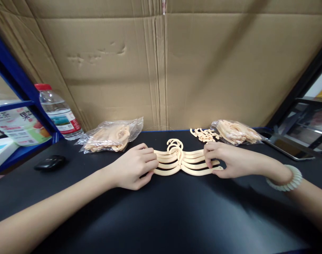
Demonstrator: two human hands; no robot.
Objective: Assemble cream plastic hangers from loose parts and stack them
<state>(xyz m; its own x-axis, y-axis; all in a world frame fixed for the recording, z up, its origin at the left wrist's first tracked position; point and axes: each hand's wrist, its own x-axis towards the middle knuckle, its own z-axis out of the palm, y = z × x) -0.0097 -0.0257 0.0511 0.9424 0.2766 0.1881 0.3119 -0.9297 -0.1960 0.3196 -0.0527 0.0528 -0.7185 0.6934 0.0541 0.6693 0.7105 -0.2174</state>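
Several small cream plastic hangers (180,160) lie in an overlapping row on the black table (161,218), hooks pointing away from me. My left hand (134,167) is curled around their left ends, fingers closed on them. My right hand (227,160) pinches their right ends, with a pale bead bracelet (286,180) on that wrist. Both hands press the row together from the two sides.
A clear bag of hangers (112,135) lies at the back left, another bag (236,132) at the back right beside loose hangers (204,134). A water bottle (57,111), a black mouse (50,163), a tablet (285,146) and a cardboard wall (161,63) surround the area.
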